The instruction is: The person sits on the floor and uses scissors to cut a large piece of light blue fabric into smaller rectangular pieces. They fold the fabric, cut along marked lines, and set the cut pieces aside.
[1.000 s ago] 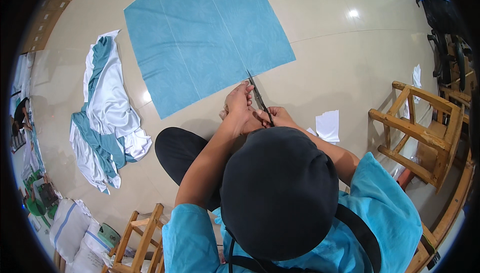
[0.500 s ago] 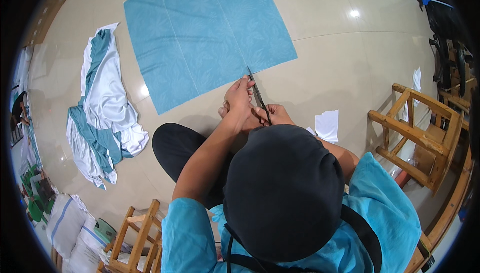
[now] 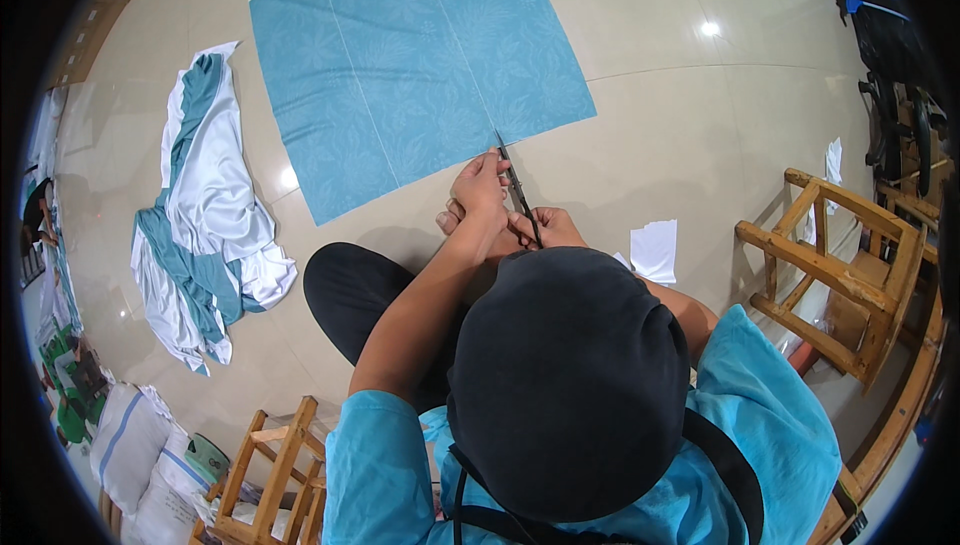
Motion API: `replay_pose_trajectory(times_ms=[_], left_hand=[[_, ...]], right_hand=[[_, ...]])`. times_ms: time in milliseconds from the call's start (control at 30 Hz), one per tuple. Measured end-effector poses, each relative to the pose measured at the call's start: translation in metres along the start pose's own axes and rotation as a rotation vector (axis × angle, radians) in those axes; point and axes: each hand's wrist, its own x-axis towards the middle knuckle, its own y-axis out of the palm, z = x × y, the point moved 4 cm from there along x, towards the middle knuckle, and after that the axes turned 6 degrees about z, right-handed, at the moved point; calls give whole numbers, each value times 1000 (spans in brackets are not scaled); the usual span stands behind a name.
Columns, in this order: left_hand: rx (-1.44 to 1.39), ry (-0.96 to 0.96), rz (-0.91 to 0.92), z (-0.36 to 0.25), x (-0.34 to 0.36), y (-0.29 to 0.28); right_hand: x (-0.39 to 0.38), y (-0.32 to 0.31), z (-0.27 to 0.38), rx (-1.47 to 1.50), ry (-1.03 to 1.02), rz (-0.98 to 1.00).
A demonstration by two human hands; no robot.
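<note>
A blue leaf-patterned cloth (image 3: pixel 420 55) with pale lengthwise lines lies spread on the floor in front of me. My right hand (image 3: pixel 548 228) is closed round the handles of dark scissors (image 3: pixel 516 185), partly hidden by my head. Their tips reach the cloth's near edge, at the end of the right-hand pale line. My left hand (image 3: pixel 479 185) is closed just left of the blades, its fingertips pinched at that same edge. Its exact hold on the cloth is partly covered by the fingers and scissors.
White and teal fabric (image 3: pixel 215 185) lies crumpled on the left. White scraps (image 3: pixel 654 250) are on the floor at right, near a wooden stool (image 3: pixel 830 265). Another wooden stool (image 3: pixel 280 465) and white sacks (image 3: pixel 130 445) stand at the lower left.
</note>
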Motion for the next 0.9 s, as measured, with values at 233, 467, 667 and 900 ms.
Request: replay_pose_trajectory(times_ms=[233, 467, 667, 900], left_hand=[[7, 6, -1, 2, 2, -1], [-2, 6, -9, 2, 2, -1], [-46, -12, -12, 1, 4, -1], [-26, -11, -33, 0, 5, 0]], right_hand=[[2, -1, -1, -18, -18, -3], [6, -2, -5, -23, -26, -7], [5, 0, -5, -26, -15, -31], [4, 1, -4, -21, -15, -57]])
